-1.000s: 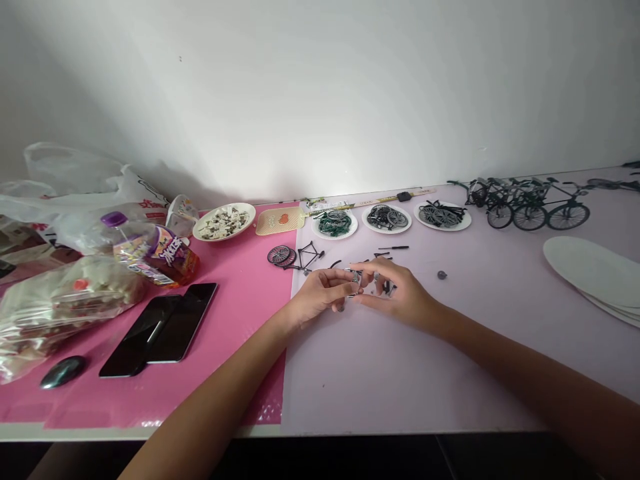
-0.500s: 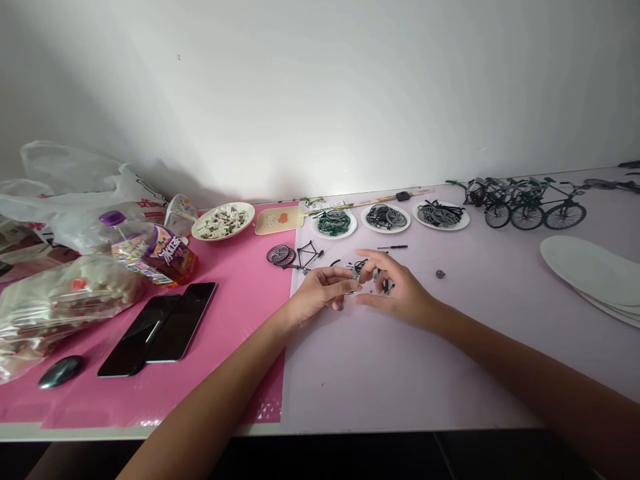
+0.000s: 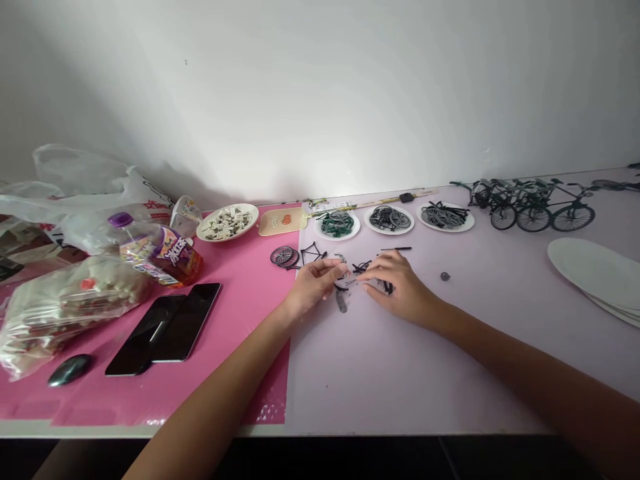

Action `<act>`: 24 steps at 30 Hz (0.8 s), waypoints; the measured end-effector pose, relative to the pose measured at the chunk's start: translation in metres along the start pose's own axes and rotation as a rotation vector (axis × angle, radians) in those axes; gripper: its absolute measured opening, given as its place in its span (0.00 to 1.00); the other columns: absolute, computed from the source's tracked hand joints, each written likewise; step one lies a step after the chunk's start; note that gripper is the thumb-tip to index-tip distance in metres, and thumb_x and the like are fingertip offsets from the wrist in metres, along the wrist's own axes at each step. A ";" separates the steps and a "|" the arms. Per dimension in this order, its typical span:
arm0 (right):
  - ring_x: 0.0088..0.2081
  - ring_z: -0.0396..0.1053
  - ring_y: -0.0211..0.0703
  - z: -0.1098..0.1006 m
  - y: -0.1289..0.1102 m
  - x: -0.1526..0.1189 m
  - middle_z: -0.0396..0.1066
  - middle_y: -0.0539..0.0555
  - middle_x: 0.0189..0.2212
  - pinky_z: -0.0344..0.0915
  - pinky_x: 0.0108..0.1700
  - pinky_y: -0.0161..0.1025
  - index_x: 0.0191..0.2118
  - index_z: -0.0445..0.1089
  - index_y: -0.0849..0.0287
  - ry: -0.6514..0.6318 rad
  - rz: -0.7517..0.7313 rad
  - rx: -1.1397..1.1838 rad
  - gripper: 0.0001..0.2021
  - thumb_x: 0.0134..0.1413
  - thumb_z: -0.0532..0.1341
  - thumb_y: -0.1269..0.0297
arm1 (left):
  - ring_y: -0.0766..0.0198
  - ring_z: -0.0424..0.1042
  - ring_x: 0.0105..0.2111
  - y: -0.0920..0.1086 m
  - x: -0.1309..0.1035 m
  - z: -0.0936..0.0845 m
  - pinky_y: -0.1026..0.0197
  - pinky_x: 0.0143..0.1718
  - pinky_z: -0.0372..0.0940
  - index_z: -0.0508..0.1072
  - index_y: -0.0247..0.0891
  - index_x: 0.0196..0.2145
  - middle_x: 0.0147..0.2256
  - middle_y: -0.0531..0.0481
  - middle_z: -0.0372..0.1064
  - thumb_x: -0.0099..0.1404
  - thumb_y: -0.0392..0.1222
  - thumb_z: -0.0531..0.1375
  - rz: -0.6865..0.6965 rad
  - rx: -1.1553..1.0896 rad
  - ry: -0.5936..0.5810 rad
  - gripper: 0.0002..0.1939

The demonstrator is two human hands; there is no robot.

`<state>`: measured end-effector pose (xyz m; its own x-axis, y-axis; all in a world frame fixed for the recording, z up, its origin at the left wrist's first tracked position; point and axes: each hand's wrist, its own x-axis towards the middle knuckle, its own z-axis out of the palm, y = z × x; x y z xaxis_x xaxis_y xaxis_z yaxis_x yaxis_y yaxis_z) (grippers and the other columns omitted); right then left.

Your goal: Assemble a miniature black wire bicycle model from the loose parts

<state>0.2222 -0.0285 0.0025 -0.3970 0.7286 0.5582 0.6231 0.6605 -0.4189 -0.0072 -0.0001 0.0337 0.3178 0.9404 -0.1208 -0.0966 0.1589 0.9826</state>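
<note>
My left hand [image 3: 317, 280] is closed in a pinch on a small silver-grey part [image 3: 341, 257], whose upper end sticks out past the fingertips. My right hand [image 3: 393, 283] reaches down close by, with thumb and forefinger a little apart beside a thin grey piece [image 3: 351, 282]. Under the left fingertips lie a flat grey oval piece [image 3: 341, 303] and a thin black curved piece [image 3: 341, 288]. Small black parts [image 3: 360, 267] lie between the hands, and others are partly hidden by the right hand. Behind the left hand are a black model bicycle frame [image 3: 311, 253] and spoked wheels [image 3: 283, 255].
Plates of green parts [image 3: 337, 235], black parts [image 3: 389, 230] and grey parts [image 3: 445, 227] line the back. Assembled model bicycles [image 3: 543, 207] stand right, behind empty plates [image 3: 595, 267]. A screwdriver [image 3: 397, 249] and small disc [image 3: 445, 276] lie nearer. Phones [image 3: 185, 323] and a bottle [image 3: 155, 250] are left.
My right hand has lowered toward the table, and its fingers have drawn closer together. My left hand still pinches the small part, shifted slightly left. The grey oval piece now shows below it.
</note>
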 end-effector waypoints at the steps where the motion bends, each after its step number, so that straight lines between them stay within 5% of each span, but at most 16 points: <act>1: 0.48 0.69 0.55 0.000 -0.002 0.000 0.79 0.55 0.37 0.66 0.56 0.55 0.44 0.82 0.50 -0.004 -0.018 -0.013 0.08 0.65 0.65 0.68 | 0.77 0.55 0.16 0.000 0.000 0.000 0.63 0.20 0.47 0.78 0.34 0.39 0.34 0.49 0.78 0.46 0.61 0.79 0.004 0.003 -0.001 0.33; 6: 0.49 0.68 0.55 -0.002 -0.008 0.000 0.79 0.54 0.36 0.66 0.55 0.53 0.42 0.82 0.50 -0.010 -0.032 -0.039 0.10 0.64 0.64 0.71 | 0.76 0.57 0.16 0.003 -0.001 0.000 0.62 0.21 0.52 0.77 0.35 0.37 0.35 0.47 0.79 0.48 0.57 0.79 -0.012 -0.004 0.011 0.28; 14: 0.47 0.70 0.58 -0.010 0.006 0.004 0.81 0.56 0.37 0.68 0.50 0.55 0.41 0.81 0.52 0.083 0.151 -0.051 0.09 0.67 0.61 0.65 | 0.76 0.57 0.19 0.004 -0.003 -0.001 0.61 0.23 0.53 0.76 0.34 0.37 0.40 0.44 0.80 0.50 0.50 0.78 -0.036 -0.041 0.019 0.24; 20: 0.50 0.69 0.62 -0.013 0.013 0.003 0.81 0.58 0.39 0.67 0.52 0.60 0.42 0.83 0.51 0.086 0.214 -0.047 0.13 0.62 0.60 0.70 | 0.73 0.56 0.21 0.002 -0.003 0.000 0.61 0.23 0.51 0.77 0.35 0.35 0.28 0.54 0.68 0.48 0.48 0.78 -0.032 -0.041 0.040 0.22; 24: 0.50 0.67 0.61 -0.013 0.022 0.001 0.80 0.57 0.40 0.67 0.53 0.60 0.32 0.83 0.50 0.037 0.179 -0.036 0.18 0.58 0.57 0.77 | 0.73 0.56 0.21 0.001 -0.003 0.000 0.62 0.24 0.51 0.77 0.35 0.35 0.26 0.56 0.65 0.49 0.49 0.78 -0.036 -0.043 0.031 0.22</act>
<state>0.2445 -0.0160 0.0034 -0.2533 0.8263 0.5030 0.7054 0.5136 -0.4884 -0.0084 -0.0023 0.0353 0.2925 0.9427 -0.1608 -0.1266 0.2048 0.9706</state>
